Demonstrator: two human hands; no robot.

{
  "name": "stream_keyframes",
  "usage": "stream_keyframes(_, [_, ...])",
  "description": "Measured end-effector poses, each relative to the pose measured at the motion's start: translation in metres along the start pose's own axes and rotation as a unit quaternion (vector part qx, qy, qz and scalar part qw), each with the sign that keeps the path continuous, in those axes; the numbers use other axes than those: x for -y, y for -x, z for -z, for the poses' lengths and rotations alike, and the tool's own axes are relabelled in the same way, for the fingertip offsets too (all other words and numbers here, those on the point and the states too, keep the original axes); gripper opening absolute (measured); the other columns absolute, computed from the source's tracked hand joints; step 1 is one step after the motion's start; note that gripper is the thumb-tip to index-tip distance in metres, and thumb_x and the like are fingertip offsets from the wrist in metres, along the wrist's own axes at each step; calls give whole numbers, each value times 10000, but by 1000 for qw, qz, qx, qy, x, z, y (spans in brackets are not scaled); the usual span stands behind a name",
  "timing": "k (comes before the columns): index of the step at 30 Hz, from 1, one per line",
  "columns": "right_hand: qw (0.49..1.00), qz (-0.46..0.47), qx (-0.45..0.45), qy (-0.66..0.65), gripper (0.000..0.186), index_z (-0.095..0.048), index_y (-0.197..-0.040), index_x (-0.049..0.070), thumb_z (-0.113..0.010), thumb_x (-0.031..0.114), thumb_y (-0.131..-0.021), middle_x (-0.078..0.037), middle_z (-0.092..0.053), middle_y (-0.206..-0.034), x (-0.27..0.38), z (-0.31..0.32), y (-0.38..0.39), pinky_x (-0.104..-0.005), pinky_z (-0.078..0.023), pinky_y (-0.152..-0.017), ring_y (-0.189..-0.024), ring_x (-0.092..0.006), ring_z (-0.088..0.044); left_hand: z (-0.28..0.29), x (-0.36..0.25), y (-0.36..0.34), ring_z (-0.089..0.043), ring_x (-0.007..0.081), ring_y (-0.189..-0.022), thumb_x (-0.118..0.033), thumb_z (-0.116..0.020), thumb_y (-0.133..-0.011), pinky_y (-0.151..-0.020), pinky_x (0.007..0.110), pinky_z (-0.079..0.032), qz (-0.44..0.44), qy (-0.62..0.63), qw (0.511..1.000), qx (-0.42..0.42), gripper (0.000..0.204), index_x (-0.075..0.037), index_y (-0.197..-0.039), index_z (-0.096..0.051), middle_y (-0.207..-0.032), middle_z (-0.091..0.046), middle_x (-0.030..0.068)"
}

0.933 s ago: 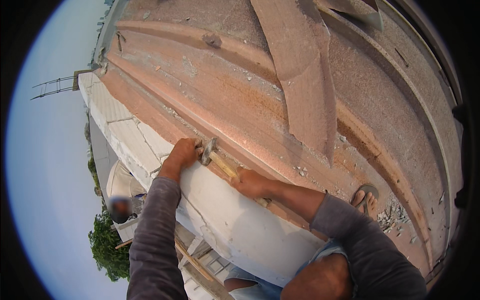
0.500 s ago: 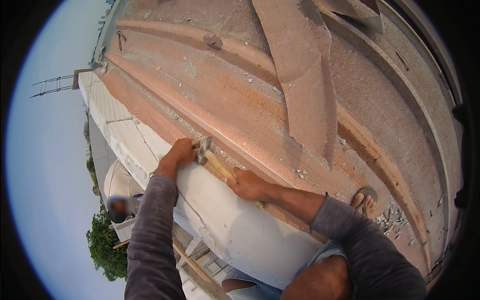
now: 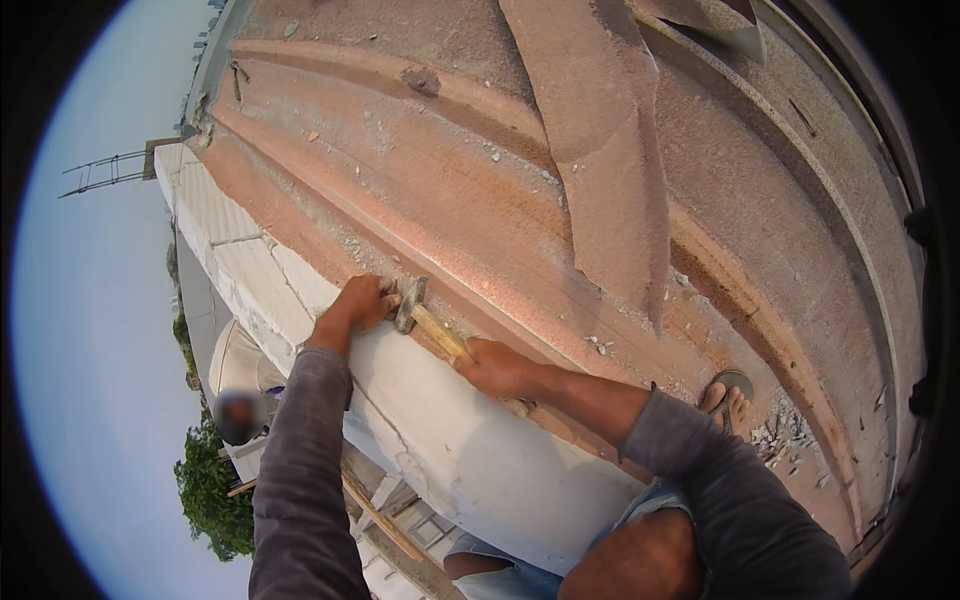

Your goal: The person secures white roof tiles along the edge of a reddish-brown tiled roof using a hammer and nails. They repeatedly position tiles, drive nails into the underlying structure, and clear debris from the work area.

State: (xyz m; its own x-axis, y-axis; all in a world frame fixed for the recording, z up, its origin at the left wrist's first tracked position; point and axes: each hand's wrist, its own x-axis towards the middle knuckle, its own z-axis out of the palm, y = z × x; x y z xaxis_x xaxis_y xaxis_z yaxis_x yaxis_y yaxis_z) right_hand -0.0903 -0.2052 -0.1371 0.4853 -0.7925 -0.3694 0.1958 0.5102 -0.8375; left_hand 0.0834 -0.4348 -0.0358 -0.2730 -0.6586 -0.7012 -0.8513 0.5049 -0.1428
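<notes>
My right hand [image 3: 496, 367] is wrapped round the pale wooden handle of a hammer [image 3: 439, 332]. The hammer's grey metal head lies just right of my left hand [image 3: 358, 304], close to its fingertips. The fingers of my left hand are bent and closed at the inner edge of a white wall top [image 3: 470, 450]. What they hold, if anything, is hidden by the fingers and the hammer head. Beside both hands, a strip of grit and small chips runs along the reddish ribbed roof sheet [image 3: 440, 220].
A loose reddish strip of sheet [image 3: 610, 190] lies across the ribs. My sandalled foot [image 3: 728, 400] rests on the roof near broken rubble [image 3: 788, 440]. Beyond the wall's outer side are another person [image 3: 240, 375], a tree [image 3: 212, 490] and a drop with timber [image 3: 385, 520].
The hammer head has shifted slightly right, a little away from my left fingers. Both hands stay in nearly the same place.
</notes>
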Motion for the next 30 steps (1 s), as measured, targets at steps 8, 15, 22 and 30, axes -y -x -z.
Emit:
stream_keyframes(8, [997, 50, -51, 8, 408, -540, -1110, -19, -488, 385, -1134, -167, -661, -863, -18, 8, 36, -439, -552, -696, -723, -243, -675, -3, -20, 18, -781, 314, -903, -201, -741, -1009, -853, 411, -581, 35, 114, 989, -86, 199, -5, -1044, -741, -1003, -799, 224])
stream_keyframes(15, [998, 23, -43, -25, 413, -525, -1101, -30, -468, 377, -1137, -181, -677, -866, -5, 23, 45, -469, -554, -704, -738, -270, -698, 7, -19, 26, -779, 252, -878, -162, -760, -987, -829, 365, -589, 30, 174, 981, -85, 184, 4, -1065, -751, -909, -796, 164])
stream_keyframes(22, [997, 58, -54, 12, 407, -515, -1109, -24, -480, 380, -1136, -167, -656, -865, -7, 29, 43, -452, -557, -683, -728, -267, -689, 1, -24, 21, -753, 234, -773, -216, -749, -1013, -772, 371, -581, 68, 120, 990, -27, 221, -15, -930, -791, -775, -755, 118])
stream_keyframes(30, [995, 58, -58, 49, 424, -484, -1305, -21, -467, 374, -1151, -154, -638, -871, 0, 34, 42, -451, -528, -676, -748, -254, -663, -9, -24, 21, -756, 259, -804, -193, -745, -1008, -779, 390, -577, -11, 78, 995, -59, 176, -19, -1014, -770, -876, -784, 152])
